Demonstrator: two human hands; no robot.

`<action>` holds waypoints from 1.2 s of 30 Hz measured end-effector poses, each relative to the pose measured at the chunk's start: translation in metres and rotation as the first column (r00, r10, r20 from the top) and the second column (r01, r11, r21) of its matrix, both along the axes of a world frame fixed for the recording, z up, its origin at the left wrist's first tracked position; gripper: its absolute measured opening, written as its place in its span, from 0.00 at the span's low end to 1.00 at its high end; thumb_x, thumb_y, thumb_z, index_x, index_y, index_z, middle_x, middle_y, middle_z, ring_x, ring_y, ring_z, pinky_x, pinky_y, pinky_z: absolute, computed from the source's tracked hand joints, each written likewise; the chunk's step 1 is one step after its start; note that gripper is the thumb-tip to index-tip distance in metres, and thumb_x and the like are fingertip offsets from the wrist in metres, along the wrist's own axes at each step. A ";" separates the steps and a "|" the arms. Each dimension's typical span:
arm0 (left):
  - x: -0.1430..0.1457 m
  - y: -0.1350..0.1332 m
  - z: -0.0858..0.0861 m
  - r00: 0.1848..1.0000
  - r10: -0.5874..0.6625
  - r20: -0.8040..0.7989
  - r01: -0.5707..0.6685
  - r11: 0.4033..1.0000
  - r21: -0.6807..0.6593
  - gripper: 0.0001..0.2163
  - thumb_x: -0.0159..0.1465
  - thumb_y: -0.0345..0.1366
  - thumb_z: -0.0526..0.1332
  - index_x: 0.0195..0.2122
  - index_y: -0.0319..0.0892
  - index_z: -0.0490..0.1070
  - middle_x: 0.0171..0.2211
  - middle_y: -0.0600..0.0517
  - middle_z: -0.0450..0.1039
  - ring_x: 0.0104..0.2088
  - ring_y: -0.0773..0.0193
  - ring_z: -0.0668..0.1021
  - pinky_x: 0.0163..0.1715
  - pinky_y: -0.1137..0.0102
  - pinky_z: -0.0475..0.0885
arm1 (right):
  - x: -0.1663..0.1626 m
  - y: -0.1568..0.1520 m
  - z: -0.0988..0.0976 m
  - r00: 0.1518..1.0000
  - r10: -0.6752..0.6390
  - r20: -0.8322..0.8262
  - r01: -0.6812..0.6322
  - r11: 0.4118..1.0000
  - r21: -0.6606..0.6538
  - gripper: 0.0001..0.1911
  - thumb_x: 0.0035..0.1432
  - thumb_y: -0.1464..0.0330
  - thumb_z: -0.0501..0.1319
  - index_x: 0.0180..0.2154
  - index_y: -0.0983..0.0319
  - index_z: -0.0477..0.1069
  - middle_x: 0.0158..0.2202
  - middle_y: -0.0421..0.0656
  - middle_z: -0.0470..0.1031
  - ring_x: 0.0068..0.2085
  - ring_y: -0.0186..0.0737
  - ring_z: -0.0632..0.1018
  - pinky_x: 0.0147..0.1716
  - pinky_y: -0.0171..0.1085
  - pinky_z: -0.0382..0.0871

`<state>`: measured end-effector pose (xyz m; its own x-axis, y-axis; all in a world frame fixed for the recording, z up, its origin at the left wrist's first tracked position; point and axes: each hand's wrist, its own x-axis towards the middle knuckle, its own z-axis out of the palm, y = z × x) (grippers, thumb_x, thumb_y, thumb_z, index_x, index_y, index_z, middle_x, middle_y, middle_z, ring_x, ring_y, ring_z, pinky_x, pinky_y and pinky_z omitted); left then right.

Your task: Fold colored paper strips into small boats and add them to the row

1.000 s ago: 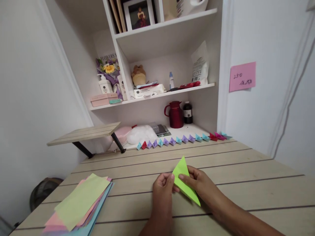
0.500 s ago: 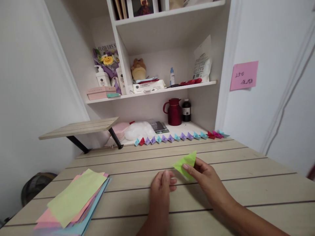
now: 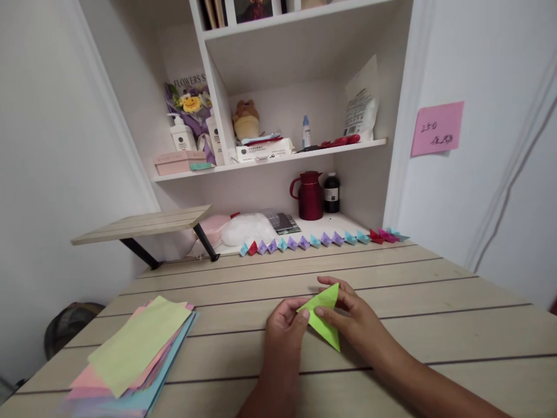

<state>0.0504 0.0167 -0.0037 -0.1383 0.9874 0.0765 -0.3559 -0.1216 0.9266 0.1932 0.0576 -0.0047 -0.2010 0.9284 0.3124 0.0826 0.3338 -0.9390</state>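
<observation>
A bright green folded paper triangle [image 3: 327, 318] is held just above the table between both hands. My left hand [image 3: 285, 325] pinches its left corner, thumb on the near face and fingers behind. My right hand [image 3: 354, 316] grips it from the right, with the thumb pressed on the front and the fingers partly hidden behind the paper. To the left lies a loose stack of coloured paper sheets [image 3: 139, 342], a pale yellow one on top. Along the table's back edge runs a row of small folded paper boats [image 3: 304, 242] in blue, purple, red and pink.
The table [image 3: 235, 360] has wooden planks with dark lines. A small raised wooden stand [image 3: 143, 223] is at the back left. White shelves behind hold a red jug [image 3: 310, 196], a dark bottle [image 3: 331, 193] and a white plastic bag [image 3: 249, 229]. A pink note [image 3: 437, 129] is on the wall.
My left hand has taken hold of the green paper's left corner. The paper has come down and a little left, and has turned so its lower point shows.
</observation>
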 end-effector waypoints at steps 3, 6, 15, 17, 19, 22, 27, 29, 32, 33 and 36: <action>0.001 -0.001 0.004 0.998 0.069 0.000 -0.069 0.998 0.003 0.09 0.50 0.34 0.69 0.33 0.37 0.76 0.30 0.48 0.78 0.31 0.63 0.77 0.34 0.72 0.69 | -0.001 0.002 -0.004 0.987 0.142 -0.077 -0.150 0.983 -0.107 0.11 0.50 0.60 0.66 0.29 0.61 0.70 0.29 0.39 0.70 0.31 0.38 0.71 0.31 0.36 0.66; 0.002 0.000 0.006 0.992 0.126 -0.014 -0.126 0.992 -0.004 0.08 0.50 0.32 0.68 0.32 0.37 0.75 0.27 0.50 0.77 0.29 0.65 0.76 0.31 0.74 0.68 | -0.002 0.000 -0.003 0.983 0.165 -0.076 -0.172 0.980 -0.099 0.11 0.50 0.62 0.66 0.27 0.61 0.66 0.21 0.34 0.63 0.25 0.33 0.65 0.25 0.33 0.59; 0.002 0.005 -0.003 0.979 0.189 -0.075 -0.195 0.978 -0.079 0.21 0.45 0.30 0.71 0.42 0.38 0.71 0.37 0.43 0.76 0.40 0.58 0.77 0.40 0.69 0.71 | 0.004 -0.006 0.013 0.999 -0.028 0.023 0.027 0.998 0.064 0.07 0.51 0.64 0.65 0.29 0.61 0.71 0.28 0.40 0.72 0.31 0.39 0.72 0.32 0.36 0.65; 0.001 0.006 -0.002 0.988 0.144 -0.063 -0.147 0.988 -0.049 0.16 0.48 0.32 0.70 0.38 0.37 0.72 0.31 0.46 0.77 0.35 0.61 0.77 0.37 0.70 0.71 | 0.004 -0.008 0.014 0.998 -0.012 0.060 0.003 0.988 0.153 0.06 0.52 0.65 0.64 0.30 0.60 0.71 0.30 0.41 0.73 0.33 0.41 0.73 0.33 0.37 0.65; 0.000 0.006 -0.001 0.991 0.125 -0.043 -0.127 0.992 -0.027 0.12 0.48 0.32 0.69 0.34 0.37 0.73 0.27 0.49 0.76 0.31 0.64 0.76 0.34 0.72 0.70 | 0.004 -0.011 0.014 0.994 0.018 0.104 -0.041 0.974 0.224 0.04 0.53 0.66 0.64 0.31 0.60 0.72 0.32 0.41 0.74 0.35 0.41 0.74 0.35 0.37 0.65; 0.001 0.003 0.001 0.991 0.130 -0.034 -0.131 0.991 -0.011 0.08 0.50 0.35 0.69 0.27 0.38 0.72 0.23 0.53 0.73 0.27 0.68 0.73 0.30 0.75 0.66 | 0.004 -0.014 0.015 0.989 0.045 0.141 -0.074 0.975 0.210 0.03 0.55 0.67 0.62 0.30 0.60 0.71 0.31 0.40 0.74 0.34 0.40 0.73 0.35 0.37 0.65; 0.003 0.001 -0.002 0.994 0.105 0.004 -0.105 0.994 -0.033 0.12 0.53 0.42 0.68 0.27 0.38 0.71 0.23 0.54 0.71 0.26 0.69 0.71 0.28 0.75 0.65 | 0.003 -0.011 0.014 0.982 0.094 0.166 -0.112 0.989 0.099 0.06 0.58 0.67 0.59 0.29 0.60 0.68 0.27 0.37 0.69 0.30 0.37 0.70 0.32 0.35 0.63; 0.002 0.002 -0.004 0.995 0.101 0.016 -0.100 0.994 -0.043 0.13 0.52 0.44 0.68 0.29 0.38 0.72 0.25 0.53 0.72 0.27 0.68 0.72 0.29 0.74 0.66 | 0.002 -0.009 0.012 0.975 0.132 0.181 -0.145 0.987 0.064 0.06 0.59 0.67 0.58 0.29 0.60 0.67 0.26 0.37 0.67 0.30 0.37 0.69 0.31 0.35 0.62; 0.000 0.004 -0.007 0.992 0.121 0.028 -0.119 0.991 -0.056 0.14 0.51 0.45 0.70 0.28 0.38 0.73 0.24 0.53 0.73 0.25 0.68 0.72 0.28 0.74 0.65 | 0.000 -0.010 0.010 0.964 0.188 0.189 -0.193 0.981 0.008 0.07 0.59 0.66 0.58 0.29 0.61 0.66 0.27 0.37 0.66 0.31 0.37 0.68 0.32 0.36 0.62; -0.001 0.004 -0.008 0.992 0.124 0.037 -0.122 0.990 -0.065 0.14 0.50 0.45 0.70 0.27 0.38 0.73 0.24 0.53 0.73 0.25 0.68 0.72 0.28 0.74 0.65 | 0.000 -0.012 0.010 0.963 0.213 0.167 -0.213 0.977 -0.018 0.08 0.59 0.65 0.59 0.30 0.61 0.67 0.28 0.38 0.67 0.32 0.38 0.69 0.33 0.36 0.63; -0.002 0.002 -0.005 0.984 0.110 0.139 -0.095 0.989 -0.112 0.14 0.49 0.44 0.71 0.28 0.37 0.74 0.24 0.52 0.74 0.27 0.66 0.74 0.30 0.73 0.67 | -0.001 -0.015 0.013 0.943 0.333 0.026 -0.331 0.941 -0.067 0.09 0.59 0.61 0.60 0.36 0.61 0.69 0.33 0.40 0.69 0.37 0.41 0.71 0.40 0.39 0.65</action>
